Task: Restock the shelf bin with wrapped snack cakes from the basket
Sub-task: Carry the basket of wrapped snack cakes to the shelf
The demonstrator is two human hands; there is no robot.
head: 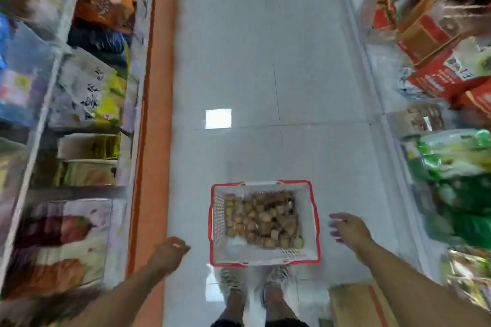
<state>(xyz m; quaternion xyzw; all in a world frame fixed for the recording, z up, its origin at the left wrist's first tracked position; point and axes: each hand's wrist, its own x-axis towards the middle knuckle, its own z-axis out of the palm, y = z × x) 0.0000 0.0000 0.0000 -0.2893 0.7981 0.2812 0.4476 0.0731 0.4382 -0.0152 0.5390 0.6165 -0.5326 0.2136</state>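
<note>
A pale tiled floor [265, 61] runs down the middle of a shop aisle, with an orange strip [151, 141] along its left edge. Shelves [47, 103] packed with blurred bags line the left side, and stacked red boxes [446, 74] and green packets [457, 167] crowd the right. A white basket [309, 210] with a red rim stands on the floor just ahead of the person's two shoes [252, 287], and a heap of small brown wrapped snack cakes [261, 218] fills its far half. A flat cardboard piece [356, 305] lies on the floor to the lower right. The left hand [170, 252] hangs above the floor just left of the basket, fingers loosely curled and holding nothing. The right hand [348, 228] hovers just right of the basket rim, fingers spread and relaxed, also holding nothing. The view is too blurred to tell which shelf bin is meant.
</note>
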